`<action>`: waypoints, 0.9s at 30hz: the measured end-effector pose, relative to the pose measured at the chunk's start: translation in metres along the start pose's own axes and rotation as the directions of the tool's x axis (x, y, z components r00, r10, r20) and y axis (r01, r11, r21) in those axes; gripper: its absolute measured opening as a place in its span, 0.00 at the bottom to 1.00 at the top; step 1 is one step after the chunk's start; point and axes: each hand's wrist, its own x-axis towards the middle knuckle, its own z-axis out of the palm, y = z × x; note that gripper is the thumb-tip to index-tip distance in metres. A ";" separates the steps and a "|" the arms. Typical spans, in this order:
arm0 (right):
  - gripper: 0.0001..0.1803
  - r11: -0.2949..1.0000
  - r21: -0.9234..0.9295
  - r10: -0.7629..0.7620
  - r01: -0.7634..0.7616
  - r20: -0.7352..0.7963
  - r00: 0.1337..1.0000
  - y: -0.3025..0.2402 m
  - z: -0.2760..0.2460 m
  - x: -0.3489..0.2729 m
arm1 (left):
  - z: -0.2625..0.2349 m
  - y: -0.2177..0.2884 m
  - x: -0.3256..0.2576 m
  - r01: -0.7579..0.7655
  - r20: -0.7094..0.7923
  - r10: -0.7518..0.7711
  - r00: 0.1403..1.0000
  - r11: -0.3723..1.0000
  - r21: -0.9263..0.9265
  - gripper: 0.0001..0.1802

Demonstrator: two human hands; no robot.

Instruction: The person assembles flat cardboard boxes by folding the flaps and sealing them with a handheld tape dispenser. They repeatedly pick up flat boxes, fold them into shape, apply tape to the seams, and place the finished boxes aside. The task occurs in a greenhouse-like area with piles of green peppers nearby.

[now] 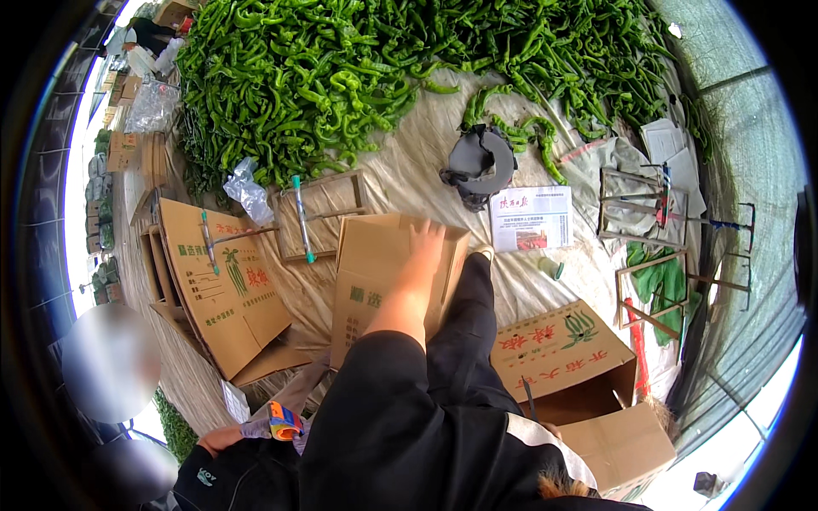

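My left hand (426, 247) is laid on a brown cardboard box (366, 294) in front of me. Its fingers are stretched out across the upper edge of the box, not wrapped round anything. The bare forearm crosses the box's printed face. Beside the box, on its right, my dark-trousered leg (462, 311) reaches forward. I cannot make out my right hand. At the lower left, a hand (223, 438) by a black garment, seemingly another person's, is next to an orange, yellow and blue object (285, 422), partly wrapped in clear plastic.
Green peppers (298, 77) are heaped at the back. Folded cartons (226, 285) lean at left; an open carton (562, 353) lies at right. Wooden frames (652, 285), a newspaper (530, 220) and a dark grey ring-shaped object (481, 162) lie on the pale sheet (426, 175).
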 end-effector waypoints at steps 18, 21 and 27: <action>0.18 0.860 -0.302 -0.345 0.411 0.249 0.905 -0.164 -0.144 0.187 | 0.005 -0.073 -0.261 -0.017 0.022 0.016 1.000 0.999 0.047 0.05; 0.18 0.766 -0.425 -0.425 0.481 0.227 0.876 -0.202 -0.164 0.225 | -0.017 -0.053 -0.304 0.067 -0.116 -0.063 0.991 0.997 0.038 0.04; 0.17 0.771 -0.285 -0.458 0.570 0.374 0.807 -0.238 -0.162 0.224 | 0.065 0.034 -0.370 0.208 -0.332 -0.246 0.910 0.967 -0.148 0.04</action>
